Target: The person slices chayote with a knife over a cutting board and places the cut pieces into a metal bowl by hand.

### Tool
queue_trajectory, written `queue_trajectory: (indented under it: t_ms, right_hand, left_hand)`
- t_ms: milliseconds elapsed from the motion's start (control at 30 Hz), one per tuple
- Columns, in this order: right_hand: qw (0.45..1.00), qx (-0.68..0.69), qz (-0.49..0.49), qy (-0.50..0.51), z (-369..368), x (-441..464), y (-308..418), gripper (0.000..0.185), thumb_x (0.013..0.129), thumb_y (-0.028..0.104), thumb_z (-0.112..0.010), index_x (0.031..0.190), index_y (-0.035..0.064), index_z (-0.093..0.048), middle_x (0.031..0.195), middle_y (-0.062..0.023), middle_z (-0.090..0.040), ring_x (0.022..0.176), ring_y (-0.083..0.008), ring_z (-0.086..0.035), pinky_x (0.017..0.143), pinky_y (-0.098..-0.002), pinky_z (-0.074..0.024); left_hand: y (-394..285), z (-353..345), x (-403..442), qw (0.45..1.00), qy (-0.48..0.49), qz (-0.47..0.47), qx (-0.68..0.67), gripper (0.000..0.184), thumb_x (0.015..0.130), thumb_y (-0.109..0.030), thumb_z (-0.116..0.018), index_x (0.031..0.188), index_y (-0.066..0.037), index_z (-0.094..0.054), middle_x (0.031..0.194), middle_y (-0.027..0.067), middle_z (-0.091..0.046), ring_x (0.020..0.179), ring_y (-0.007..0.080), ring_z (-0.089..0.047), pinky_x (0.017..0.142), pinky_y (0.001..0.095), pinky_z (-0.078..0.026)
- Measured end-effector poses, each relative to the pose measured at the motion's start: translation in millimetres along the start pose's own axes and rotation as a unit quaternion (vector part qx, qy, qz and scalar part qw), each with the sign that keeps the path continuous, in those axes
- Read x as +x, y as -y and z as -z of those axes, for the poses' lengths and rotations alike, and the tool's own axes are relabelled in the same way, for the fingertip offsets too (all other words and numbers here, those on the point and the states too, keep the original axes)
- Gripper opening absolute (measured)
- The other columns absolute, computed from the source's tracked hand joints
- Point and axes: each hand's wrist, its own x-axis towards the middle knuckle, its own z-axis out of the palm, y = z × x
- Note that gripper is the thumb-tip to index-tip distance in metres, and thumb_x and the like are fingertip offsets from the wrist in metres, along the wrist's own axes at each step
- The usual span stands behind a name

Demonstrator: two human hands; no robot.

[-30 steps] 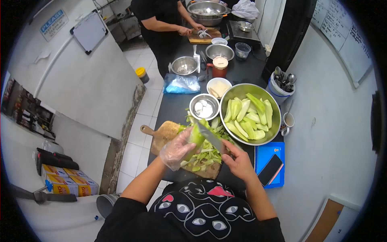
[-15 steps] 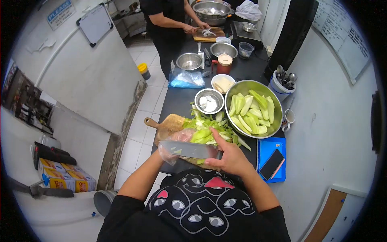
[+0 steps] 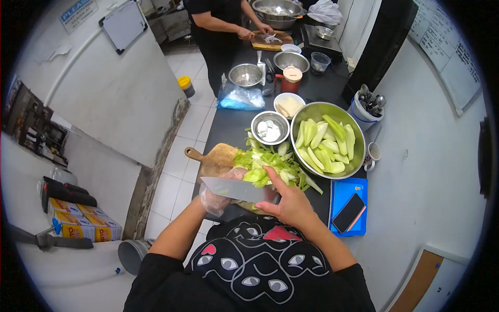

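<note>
My right hand (image 3: 288, 200) grips a broad-bladed kitchen knife (image 3: 234, 189), its blade reaching left across my left hand. A clear plastic glove covers my left hand (image 3: 212, 202), partly hidden behind the blade and closed around a pale green vegetable piece (image 3: 254, 177). Beneath both hands is a wooden cutting board (image 3: 219, 156) with a handle pointing left. Green peelings and scraps (image 3: 275, 161) are heaped on its right side and spill onto the dark table. Beyond them, to the right, a large steel bowl (image 3: 357, 156) contains several peeled pale green wedges.
A small steel bowl (image 3: 254, 136) with white pieces and a white bowl (image 3: 296, 97) stand behind the peelings. A phone (image 3: 349, 213) lies on a blue folder (image 3: 343, 187), near a mug (image 3: 372, 152). Across the table, another person's hands (image 3: 246, 34) cut something on a board.
The knife blade has tilted slightly, its left end now a little higher and further left. My left hand has shifted slightly left. The camera view has moved a little.
</note>
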Motion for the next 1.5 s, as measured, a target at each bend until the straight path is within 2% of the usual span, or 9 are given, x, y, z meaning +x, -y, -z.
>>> queue_trajectory:
  t_ms: [67, 200, 267, 567, 667, 900, 1100, 1167, 1500]
  right_hand:
    - [1.000, 0.012, 0.014, -0.001, -2.2, 2.0, -1.5, 0.090, 0.073, 0.054, -0.068, 0.144, 0.0177, -0.026, 0.080, -0.0212, -0.064, 0.075, -0.0382, -0.063, 0.067, -0.0426, -0.0486]
    - [0.999, 0.038, -0.035, 0.010, -1.6, 7.6, 5.7, 0.085, 0.074, 0.040, -0.074, 0.142, 0.0115, -0.031, 0.098, -0.0240, -0.063, 0.087, -0.0358, -0.064, 0.075, -0.0373, -0.0491]
    - [0.997, 0.072, -0.037, -0.008, -9.8, 11.1, -2.6, 0.082, 0.075, 0.038, -0.073, 0.141, 0.0095, -0.034, 0.100, -0.0237, -0.063, 0.085, -0.0335, -0.064, 0.075, -0.0351, -0.0489]
    - [0.968, 0.207, 0.016, -0.144, -60.4, 44.0, -52.9, 0.050, 0.089, 0.036, -0.060, 0.128, 0.0061, -0.047, 0.077, -0.0085, -0.063, 0.063, -0.0180, -0.059, 0.060, -0.0295, -0.0486]
    - [0.897, 0.389, -0.204, 0.052, -36.7, 59.1, -64.3, 0.041, 0.097, 0.042, -0.041, 0.114, 0.0072, -0.053, 0.049, 0.0029, -0.037, 0.034, -0.0064, -0.031, 0.033, -0.0241, -0.0250]
    - [0.913, 0.281, -0.271, 0.115, -71.6, 61.8, -113.2, 0.046, 0.095, 0.045, -0.044, 0.115, 0.0049, -0.053, 0.049, 0.0009, -0.040, 0.033, -0.0087, -0.034, 0.033, -0.0250, -0.0295]
    - [0.997, 0.045, 0.013, -0.056, -71.3, 26.6, -150.7, 0.052, 0.088, 0.035, -0.059, 0.129, 0.0063, -0.046, 0.073, -0.0116, -0.059, 0.065, -0.0229, -0.061, 0.061, -0.0392, -0.0499]
    - [0.994, -0.025, -0.104, 0.009, -45.4, 22.8, -115.2, 0.059, 0.084, 0.031, -0.064, 0.133, 0.0077, -0.041, 0.085, -0.0173, -0.060, 0.082, -0.0296, -0.061, 0.074, -0.0423, -0.0488]
    - [0.978, -0.188, -0.057, -0.076, -18.4, 35.8, -112.0, 0.054, 0.077, 0.024, -0.066, 0.127, 0.0103, -0.050, 0.101, -0.0163, -0.053, 0.095, -0.0335, -0.052, 0.080, -0.0430, -0.0455]
  left_hand:
    - [-1.6, -0.5, -2.3, 0.975, -0.035, -0.173, 0.138, 0.034, 0.093, -0.027, -0.047, 0.115, -0.003, -0.055, 0.107, 0.0138, -0.059, 0.097, 0.0293, -0.058, 0.082, 0.0370, -0.047]
    - [6.0, -11.1, -10.8, 0.961, -0.087, -0.080, 0.250, 0.027, 0.081, -0.008, -0.053, 0.107, -0.002, -0.057, 0.104, 0.0172, -0.059, 0.095, 0.0333, -0.058, 0.080, 0.0398, -0.047]
    - [-21.4, -14.0, -8.7, 0.821, -0.091, -0.154, 0.542, 0.027, 0.078, -0.007, -0.055, 0.104, -0.002, -0.059, 0.101, 0.0171, -0.060, 0.094, 0.0339, -0.058, 0.079, 0.0400, -0.047]
    - [-12.7, -26.1, -5.6, 0.936, -0.070, -0.082, 0.335, 0.025, 0.086, -0.019, -0.050, 0.104, -0.006, -0.062, 0.087, 0.0146, -0.065, 0.078, 0.0328, -0.062, 0.071, 0.0430, -0.050]
    - [30.6, -40.4, -6.1, 0.967, -0.004, 0.006, 0.256, 0.032, 0.088, -0.027, -0.051, 0.108, -0.005, -0.061, 0.095, 0.0161, -0.065, 0.087, 0.0330, -0.062, 0.078, 0.0408, -0.050]
    - [70.8, -22.8, -12.3, 0.967, -0.079, -0.049, 0.237, 0.037, 0.093, -0.032, -0.051, 0.116, -0.004, -0.057, 0.109, 0.0140, -0.061, 0.102, 0.0288, -0.059, 0.091, 0.0350, -0.045]
    - [86.4, -13.7, -18.3, 0.983, -0.178, 0.028, 0.020, 0.042, 0.096, -0.039, -0.043, 0.116, -0.003, -0.051, 0.104, 0.0103, -0.058, 0.096, 0.0231, -0.057, 0.086, 0.0347, -0.048]
    - [69.6, -9.7, -16.4, 0.917, -0.156, 0.150, -0.335, 0.043, 0.096, -0.043, -0.041, 0.111, -0.004, -0.052, 0.098, 0.0101, -0.057, 0.091, 0.0218, -0.057, 0.081, 0.0351, -0.050]
    - [49.0, -1.9, 4.2, 0.894, -0.185, 0.130, -0.387, 0.043, 0.092, -0.045, -0.049, 0.109, -0.006, -0.049, 0.094, 0.0087, -0.054, 0.086, 0.0225, -0.058, 0.076, 0.0379, -0.051]
